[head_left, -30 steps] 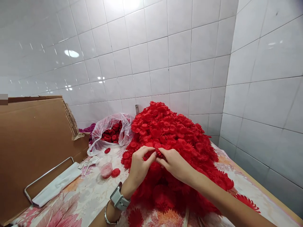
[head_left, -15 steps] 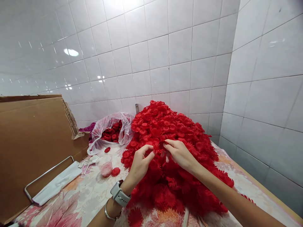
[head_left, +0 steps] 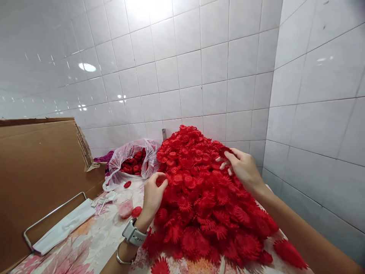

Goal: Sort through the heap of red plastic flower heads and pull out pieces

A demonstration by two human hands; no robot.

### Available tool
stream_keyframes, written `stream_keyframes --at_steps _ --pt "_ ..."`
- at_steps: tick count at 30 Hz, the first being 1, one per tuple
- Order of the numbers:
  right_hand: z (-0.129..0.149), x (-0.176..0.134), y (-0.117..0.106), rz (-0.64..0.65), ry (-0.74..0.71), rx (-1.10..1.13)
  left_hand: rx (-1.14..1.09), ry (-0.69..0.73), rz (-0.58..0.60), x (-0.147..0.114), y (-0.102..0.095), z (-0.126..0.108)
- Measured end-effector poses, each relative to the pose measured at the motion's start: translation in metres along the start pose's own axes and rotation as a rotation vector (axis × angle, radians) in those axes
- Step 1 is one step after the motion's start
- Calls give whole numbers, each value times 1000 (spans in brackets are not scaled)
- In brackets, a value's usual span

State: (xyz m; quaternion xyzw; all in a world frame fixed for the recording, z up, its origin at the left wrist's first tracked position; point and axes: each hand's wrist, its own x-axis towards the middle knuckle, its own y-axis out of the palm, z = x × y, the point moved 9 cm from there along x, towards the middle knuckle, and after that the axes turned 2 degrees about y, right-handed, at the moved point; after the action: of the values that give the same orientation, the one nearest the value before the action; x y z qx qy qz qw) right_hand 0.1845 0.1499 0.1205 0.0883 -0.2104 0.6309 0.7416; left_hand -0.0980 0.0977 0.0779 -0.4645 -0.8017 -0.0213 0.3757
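A large heap of red fringed fabric flowers rises in front of me. Over its right side, my right hand pinches a dark red flower between thumb and index finger, the other fingers curled beneath. My left hand, with a pale watch on the wrist, hovers at the heap's left edge. Its thumb and index finger come together in a pinch; whatever is between the tips blends into the red behind. Just left of that hand stands a small clear cup with pink contents.
Behind the cup, a clear plastic bag holds more red flowers. A cardboard box fills the left, with a white strip and a bent metal bar beside it. Tiled walls close off the back and right.
My hands have parted from close together over the heap's middle. The right moved right and up with a flower; the left moved left. The view has shifted slightly.
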Motion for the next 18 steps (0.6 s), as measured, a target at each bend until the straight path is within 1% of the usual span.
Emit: stream_keyframes --at_steps 3,6,8,10,12,15,18 --pt "0 -9 28 177 1 84 27 39 -27 3 -3 0" --pt "1 -26 61 380 -10 153 32 89 -50 -1 -3 -9" --pt "-1 -39 81 513 13 212 1 133 -14 -7 3 -20" --pt "-4 -51 97 612 43 260 -45 183 55 -14 11 -32" --pt "-6 -58 106 655 45 281 -77 235 125 -22 19 -45" --pt "-8 -62 109 650 9 256 -73 305 197 -31 29 -59" --pt "-11 -64 109 633 -7 203 -57 320 218 -34 33 -63"
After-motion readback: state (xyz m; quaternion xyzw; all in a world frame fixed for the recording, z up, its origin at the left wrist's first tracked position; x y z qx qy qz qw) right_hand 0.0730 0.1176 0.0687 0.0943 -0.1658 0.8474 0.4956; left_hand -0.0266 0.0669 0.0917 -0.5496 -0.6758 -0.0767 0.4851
